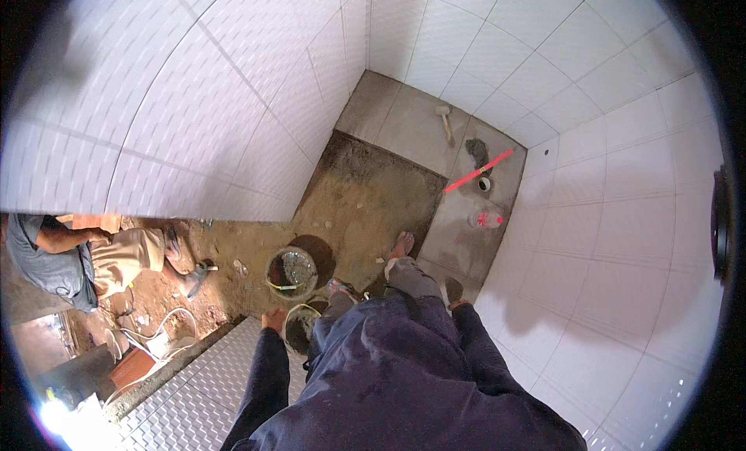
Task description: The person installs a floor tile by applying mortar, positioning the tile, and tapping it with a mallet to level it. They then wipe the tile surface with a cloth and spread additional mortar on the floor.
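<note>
My left hand (273,319) is low beside a bucket (289,336) with a pale handle, close to its left rim. Whether its fingers grip anything is too small to make out. My right hand (460,304) hangs by my right knee, over the grey floor tiles (458,249), its fingers mostly hidden. Near it lies a dark shape I cannot identify. In front of my left foot stands a larger bucket (271,261) holding a grey wet mix, with a light-coloured handle across it.
On the laid tiles are a mallet (446,128), a red level (466,179), a dark mortar patch (475,149), a white pipe opening (485,184) and a plastic bottle (486,219). Bare earth (365,187) borders them. A seated person (124,253) and cables (155,334) are left.
</note>
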The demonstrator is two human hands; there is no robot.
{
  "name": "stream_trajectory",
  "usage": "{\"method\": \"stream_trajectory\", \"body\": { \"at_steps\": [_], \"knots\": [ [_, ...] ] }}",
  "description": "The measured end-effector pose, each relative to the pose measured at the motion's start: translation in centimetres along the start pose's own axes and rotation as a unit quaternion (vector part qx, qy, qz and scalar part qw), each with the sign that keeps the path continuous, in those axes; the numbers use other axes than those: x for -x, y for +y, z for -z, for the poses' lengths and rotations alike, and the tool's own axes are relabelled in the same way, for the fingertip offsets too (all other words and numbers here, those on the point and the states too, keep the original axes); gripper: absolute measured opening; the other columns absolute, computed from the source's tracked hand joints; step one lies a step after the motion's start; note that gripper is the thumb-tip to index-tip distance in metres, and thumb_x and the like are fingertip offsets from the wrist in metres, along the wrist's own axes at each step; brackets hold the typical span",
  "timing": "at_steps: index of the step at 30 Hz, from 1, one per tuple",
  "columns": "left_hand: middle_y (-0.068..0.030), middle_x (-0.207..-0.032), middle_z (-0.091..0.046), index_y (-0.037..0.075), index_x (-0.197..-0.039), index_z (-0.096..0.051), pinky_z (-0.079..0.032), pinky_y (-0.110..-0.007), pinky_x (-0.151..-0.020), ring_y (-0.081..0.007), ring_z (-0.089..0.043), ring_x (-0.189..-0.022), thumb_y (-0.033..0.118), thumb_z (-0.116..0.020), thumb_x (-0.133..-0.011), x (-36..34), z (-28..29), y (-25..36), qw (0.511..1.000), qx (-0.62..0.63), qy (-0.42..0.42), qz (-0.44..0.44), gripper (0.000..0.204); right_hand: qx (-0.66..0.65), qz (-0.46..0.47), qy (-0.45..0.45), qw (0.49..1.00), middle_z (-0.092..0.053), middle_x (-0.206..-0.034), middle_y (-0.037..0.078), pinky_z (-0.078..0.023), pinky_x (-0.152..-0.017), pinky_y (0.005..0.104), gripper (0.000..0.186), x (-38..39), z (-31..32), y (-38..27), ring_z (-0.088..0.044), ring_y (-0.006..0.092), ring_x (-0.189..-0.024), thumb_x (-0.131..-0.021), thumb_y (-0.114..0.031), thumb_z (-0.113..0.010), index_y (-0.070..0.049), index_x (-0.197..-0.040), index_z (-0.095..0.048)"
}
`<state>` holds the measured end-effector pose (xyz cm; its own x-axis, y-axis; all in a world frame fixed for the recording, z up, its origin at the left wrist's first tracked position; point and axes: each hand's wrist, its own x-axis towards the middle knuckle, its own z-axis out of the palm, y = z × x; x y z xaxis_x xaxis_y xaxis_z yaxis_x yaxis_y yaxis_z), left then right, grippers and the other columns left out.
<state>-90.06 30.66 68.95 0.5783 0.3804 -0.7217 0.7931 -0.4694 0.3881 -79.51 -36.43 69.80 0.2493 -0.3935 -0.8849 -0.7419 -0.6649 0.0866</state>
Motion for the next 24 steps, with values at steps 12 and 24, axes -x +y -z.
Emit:
{"method": "stream_trajectory", "body": {
  "at_steps": [12,24],
  "knots": [
    [-0.0147,-0.105,-0.072,0.001,-0.119,-0.067,-0.051,-0.035,-0.087,-0.0242,-0.068,-0.101,0.036,-0.063,-0.090,-1.0,-5.7,21.2,0.992,0.103,-0.059,0.046,0.046,-0.005,0.010,0.084,0.996,-0.066,-0.081,0.019,-0.055,-0.059,0.0444,0.039,-21.0,14.0,-4.0,-0.068,0.0314,-0.067,-0.082,-0.025,-0.066,-0.002,-0.112,-0.054],
    [-0.0171,-0.115,-0.066,0.006,-0.114,-0.066,-0.050,-0.053,-0.089,-0.0396,-0.061,-0.105,0.057,-0.056,-0.089,-36.1,-13.0,30.2,0.945,-0.228,-0.211,-0.105,0.057,0.022,0.269,0.374,0.887,-0.065,-0.083,0.009,-0.052,-0.060,0.0363,0.041,-18.3,17.4,-17.4,-0.064,0.0221,-0.064,-0.078,-0.020,-0.073,-0.006,-0.112,-0.055]
  ]
}}
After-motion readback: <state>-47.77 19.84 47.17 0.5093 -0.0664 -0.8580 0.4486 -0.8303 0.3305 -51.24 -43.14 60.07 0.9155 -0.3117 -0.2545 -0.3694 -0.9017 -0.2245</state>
